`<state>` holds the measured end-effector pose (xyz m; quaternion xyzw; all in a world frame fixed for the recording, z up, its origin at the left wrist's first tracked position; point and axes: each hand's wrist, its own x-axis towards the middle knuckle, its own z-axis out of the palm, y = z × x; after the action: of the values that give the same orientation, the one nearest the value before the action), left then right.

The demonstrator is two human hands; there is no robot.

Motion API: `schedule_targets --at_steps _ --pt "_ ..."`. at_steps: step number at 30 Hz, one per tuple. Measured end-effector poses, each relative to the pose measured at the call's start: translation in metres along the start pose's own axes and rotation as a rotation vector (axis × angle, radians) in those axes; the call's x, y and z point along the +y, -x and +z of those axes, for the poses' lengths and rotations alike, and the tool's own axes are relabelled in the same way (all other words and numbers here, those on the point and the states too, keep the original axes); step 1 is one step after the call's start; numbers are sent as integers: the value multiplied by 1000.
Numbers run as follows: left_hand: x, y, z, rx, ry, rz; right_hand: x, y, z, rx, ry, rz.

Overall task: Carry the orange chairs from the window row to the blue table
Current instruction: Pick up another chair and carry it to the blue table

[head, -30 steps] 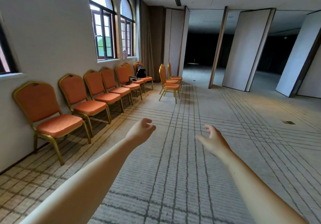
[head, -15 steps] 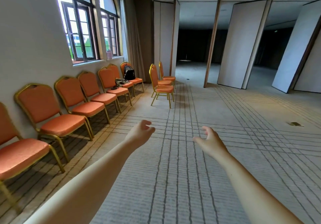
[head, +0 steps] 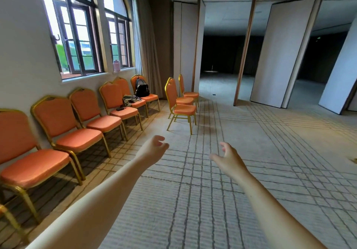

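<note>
Both bare arms are reaching forward over the patterned carpet (head: pixel 212 200), and neither hand is holding anything: the left hand (head: pixel 152 149) is hanging loosely curled with fingers bent inward, and the right hand (head: pixel 229 158) is hanging with fingers spread and relaxed. The row of orange chairs (head: pixel 81 125) with gold frames is standing along the left wall beneath the arched windows (head: pixel 77 36), well apart from both hands. A black backpack (head: pixel 142 89) is sitting on the farthest chair of that row, and a grey bundle of cloth (head: pixel 131 99) is lying on the seat beside it. Three more orange chairs (head: pixel 181 103) are standing apart from the wall, farther down the room, ahead of the hands
</note>
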<state>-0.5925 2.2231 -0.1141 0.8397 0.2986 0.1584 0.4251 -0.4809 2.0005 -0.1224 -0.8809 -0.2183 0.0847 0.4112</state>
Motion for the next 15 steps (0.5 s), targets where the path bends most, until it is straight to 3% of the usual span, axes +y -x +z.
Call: schedule_targets --at_steps 15 --pt "47 -444 106 13 30 -7 23 -449 11 24 42 -2"
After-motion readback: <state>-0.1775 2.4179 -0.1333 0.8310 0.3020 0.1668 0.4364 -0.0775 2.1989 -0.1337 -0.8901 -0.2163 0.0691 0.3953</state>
